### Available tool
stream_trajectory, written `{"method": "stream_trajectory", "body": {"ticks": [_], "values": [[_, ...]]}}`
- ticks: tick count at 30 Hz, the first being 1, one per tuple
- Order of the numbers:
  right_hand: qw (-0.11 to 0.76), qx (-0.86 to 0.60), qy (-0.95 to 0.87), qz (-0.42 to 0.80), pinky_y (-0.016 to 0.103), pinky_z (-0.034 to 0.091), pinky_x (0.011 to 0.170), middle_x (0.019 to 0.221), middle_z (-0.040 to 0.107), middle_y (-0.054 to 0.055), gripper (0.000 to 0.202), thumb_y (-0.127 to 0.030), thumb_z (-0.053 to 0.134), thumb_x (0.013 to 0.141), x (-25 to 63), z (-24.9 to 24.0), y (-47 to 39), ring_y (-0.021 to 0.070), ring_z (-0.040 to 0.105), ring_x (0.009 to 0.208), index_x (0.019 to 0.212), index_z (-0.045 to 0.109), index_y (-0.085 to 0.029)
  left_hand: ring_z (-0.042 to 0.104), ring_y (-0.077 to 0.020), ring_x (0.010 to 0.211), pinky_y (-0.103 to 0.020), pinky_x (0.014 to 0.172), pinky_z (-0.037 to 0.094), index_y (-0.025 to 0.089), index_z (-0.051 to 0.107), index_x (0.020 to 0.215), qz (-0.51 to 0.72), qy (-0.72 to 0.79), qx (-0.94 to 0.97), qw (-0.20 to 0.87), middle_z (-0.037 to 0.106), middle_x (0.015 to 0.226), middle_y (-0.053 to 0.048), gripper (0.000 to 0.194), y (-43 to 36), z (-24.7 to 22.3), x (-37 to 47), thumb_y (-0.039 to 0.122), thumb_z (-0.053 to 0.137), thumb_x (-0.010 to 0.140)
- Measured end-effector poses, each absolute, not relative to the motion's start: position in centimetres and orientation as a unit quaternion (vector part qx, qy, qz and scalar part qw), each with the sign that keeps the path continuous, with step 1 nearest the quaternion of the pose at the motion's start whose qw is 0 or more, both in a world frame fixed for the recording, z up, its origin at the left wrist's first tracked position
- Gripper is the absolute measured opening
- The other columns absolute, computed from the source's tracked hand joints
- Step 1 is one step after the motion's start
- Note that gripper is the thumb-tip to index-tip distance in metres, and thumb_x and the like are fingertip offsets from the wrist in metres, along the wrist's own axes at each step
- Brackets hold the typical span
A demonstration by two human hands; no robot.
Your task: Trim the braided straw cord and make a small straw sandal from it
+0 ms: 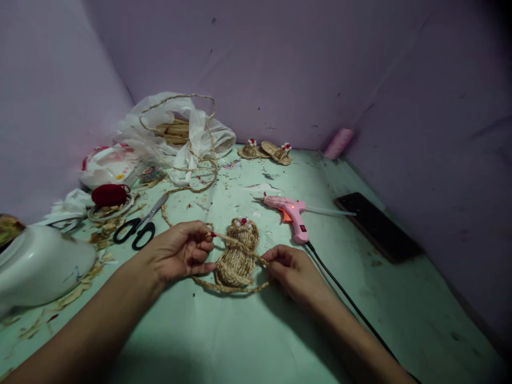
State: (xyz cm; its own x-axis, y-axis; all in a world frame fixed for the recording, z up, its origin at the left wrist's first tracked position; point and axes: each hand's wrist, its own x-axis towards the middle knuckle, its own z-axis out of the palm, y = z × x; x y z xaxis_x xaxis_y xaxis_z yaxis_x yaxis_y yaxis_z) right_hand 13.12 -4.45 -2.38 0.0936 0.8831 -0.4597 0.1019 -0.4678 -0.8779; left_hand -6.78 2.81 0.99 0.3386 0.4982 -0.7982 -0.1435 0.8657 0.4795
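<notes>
A small woven straw piece (236,261) with a red bead and white beads at its top lies on the pale green table (240,341). Across it runs a braided straw cord (230,239), its red-tipped end pinched by my left hand (188,250). On the right side of the piece, my right hand (290,269) pinches the same cord between thumb and finger. More of the cord loops below the piece and runs back towards a plastic bag.
Scissors (141,226), red yarn (110,195) and a white pot (48,266) are at left. A plastic bag (196,128) and woven pieces (251,151) stand behind. Right: a pink glue gun (294,209) with its cable, a dark phone (376,226), a pink roll (338,143).
</notes>
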Motion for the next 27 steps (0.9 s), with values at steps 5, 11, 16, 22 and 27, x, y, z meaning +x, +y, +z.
{"method": "stream_trajectory", "body": {"ticks": [5, 11, 16, 22, 27], "values": [[0.312, -0.629, -0.519, 0.487, 0.022, 0.03, 0.041, 0.046, 0.057, -0.001, 0.008, -0.015, 0.058, 0.06, 14.2, -2.7, -4.7, 0.0101, 0.045, 0.042, 0.06, 0.064, -0.019, 0.031, -0.0015, 0.031, -0.032, 0.053, 0.053, 0.013, 0.051, 0.061, 0.191, 0.552, 0.164, 0.795, 0.044, 0.048, 0.005, 0.007, 2.8, 1.0, -6.7, 0.016, 0.052, 0.068], [0.283, -0.692, -0.559, 0.358, 0.026, 0.035, 0.047, 0.057, 0.062, 0.003, 0.025, -0.039, 0.06, 0.067, 16.2, -0.2, -4.6, 0.0154, 0.052, 0.05, 0.081, 0.067, -0.019, 0.033, -0.002, 0.032, -0.033, 0.053, 0.053, 0.014, 0.05, 0.061, 0.192, 0.556, 0.175, 0.789, 0.044, 0.047, 0.006, 0.007, 2.6, 1.1, -6.4, 0.017, 0.053, 0.067], [0.24, -0.807, -0.528, 0.114, 0.031, 0.038, 0.057, 0.083, 0.066, 0.01, 0.043, -0.046, 0.057, 0.068, 19.3, 0.8, -2.9, 0.0241, 0.059, 0.071, 0.098, 0.063, -0.016, 0.033, -0.002, 0.032, -0.034, 0.055, 0.053, 0.014, 0.05, 0.061, 0.188, 0.545, 0.17, 0.799, 0.045, 0.047, 0.005, 0.008, 2.8, 0.9, -6.6, 0.017, 0.053, 0.067], [0.197, -0.8, -0.524, 0.217, 0.026, 0.029, 0.045, 0.055, 0.061, 0.004, 0.029, -0.04, 0.06, 0.061, 20.4, -0.4, 0.4, 0.0154, 0.049, 0.048, 0.074, 0.068, -0.015, 0.033, -0.0022, 0.032, -0.033, 0.055, 0.053, 0.014, 0.05, 0.06, 0.188, 0.555, 0.169, 0.792, 0.046, 0.047, 0.005, 0.007, 2.7, 0.9, -6.6, 0.017, 0.055, 0.065], [0.264, -0.798, -0.424, 0.338, 0.024, 0.019, 0.039, 0.037, 0.045, -0.003, 0.007, -0.023, 0.061, 0.053, 20.0, -0.6, 1.3, 0.0085, 0.033, 0.037, 0.05, 0.06, -0.017, 0.034, -0.0028, 0.033, -0.032, 0.053, 0.053, 0.014, 0.051, 0.061, 0.185, 0.55, 0.185, 0.793, 0.045, 0.046, 0.006, 0.008, 2.4, 0.9, -6.7, 0.018, 0.058, 0.062]]}}
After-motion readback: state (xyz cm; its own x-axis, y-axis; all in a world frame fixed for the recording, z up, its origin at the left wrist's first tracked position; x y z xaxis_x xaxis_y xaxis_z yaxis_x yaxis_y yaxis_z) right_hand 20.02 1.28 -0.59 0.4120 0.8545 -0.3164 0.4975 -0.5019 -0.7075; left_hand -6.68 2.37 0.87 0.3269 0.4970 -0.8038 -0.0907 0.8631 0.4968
